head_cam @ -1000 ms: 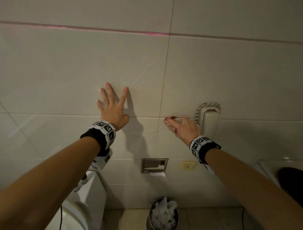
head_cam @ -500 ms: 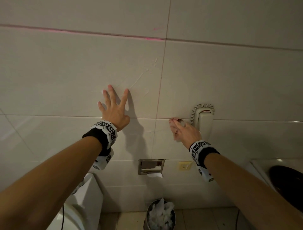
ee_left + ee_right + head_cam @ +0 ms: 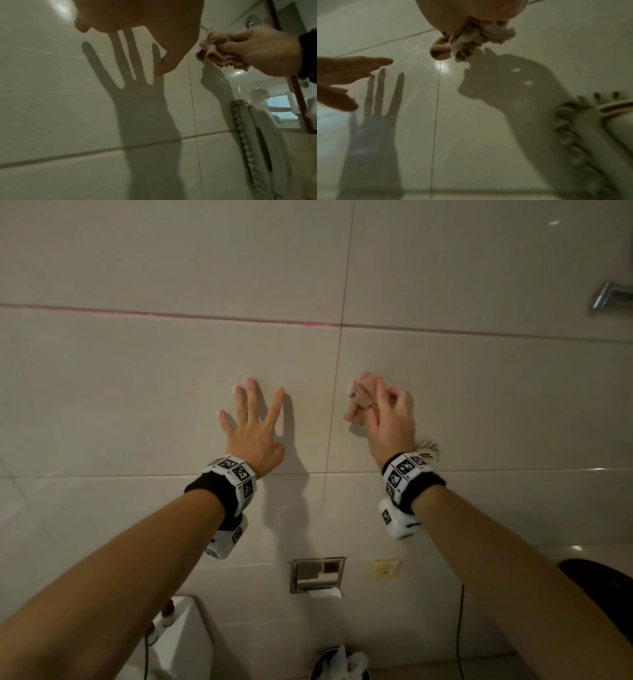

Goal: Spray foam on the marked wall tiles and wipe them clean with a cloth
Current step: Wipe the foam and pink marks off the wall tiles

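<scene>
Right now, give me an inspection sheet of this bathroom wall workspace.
Surface: wall tiles, pink mark along the upper grout line; faint streaks.
Job's things: beige cloth; foam spray nothing seen.
Clutter: waste bin holding paper.
Grippers: left hand spread flat at the wall; right hand grips the cloth.
Cables: coiled cord on wall phone.
Surroundings: tissue holder, toilet tank, mirror.

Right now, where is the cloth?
In the head view, the cloth is bunched in the right hand, right of the vertical grout line, above the wall phone.
</scene>
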`<action>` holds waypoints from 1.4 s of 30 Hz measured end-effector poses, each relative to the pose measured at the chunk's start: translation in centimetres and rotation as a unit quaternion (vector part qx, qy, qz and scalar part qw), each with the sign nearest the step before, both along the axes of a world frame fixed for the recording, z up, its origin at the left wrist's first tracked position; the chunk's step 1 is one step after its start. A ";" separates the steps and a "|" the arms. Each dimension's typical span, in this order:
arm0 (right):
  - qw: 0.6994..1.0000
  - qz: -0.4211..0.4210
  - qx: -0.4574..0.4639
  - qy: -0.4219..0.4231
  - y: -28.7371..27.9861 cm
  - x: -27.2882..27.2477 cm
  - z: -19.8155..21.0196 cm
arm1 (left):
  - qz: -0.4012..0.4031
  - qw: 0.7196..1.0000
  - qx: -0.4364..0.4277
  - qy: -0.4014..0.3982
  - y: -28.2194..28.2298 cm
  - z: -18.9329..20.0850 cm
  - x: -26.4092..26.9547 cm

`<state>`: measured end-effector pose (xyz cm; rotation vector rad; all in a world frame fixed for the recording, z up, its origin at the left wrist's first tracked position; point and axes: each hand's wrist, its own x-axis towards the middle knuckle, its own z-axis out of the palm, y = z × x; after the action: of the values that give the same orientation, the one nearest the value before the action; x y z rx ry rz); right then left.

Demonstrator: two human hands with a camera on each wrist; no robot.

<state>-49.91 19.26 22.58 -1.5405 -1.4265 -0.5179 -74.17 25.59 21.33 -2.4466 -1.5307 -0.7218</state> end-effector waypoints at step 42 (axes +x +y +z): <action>0.951 -0.028 0.287 -0.111 8.8 -5.6 11.2 | 0.020 0.987 0.156 -0.005 6.0 10.1 -5.6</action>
<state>-55.49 28.09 33.78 -1.0760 -1.2441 -1.0641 -79.74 31.60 31.47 -2.1789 -1.3478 -0.8913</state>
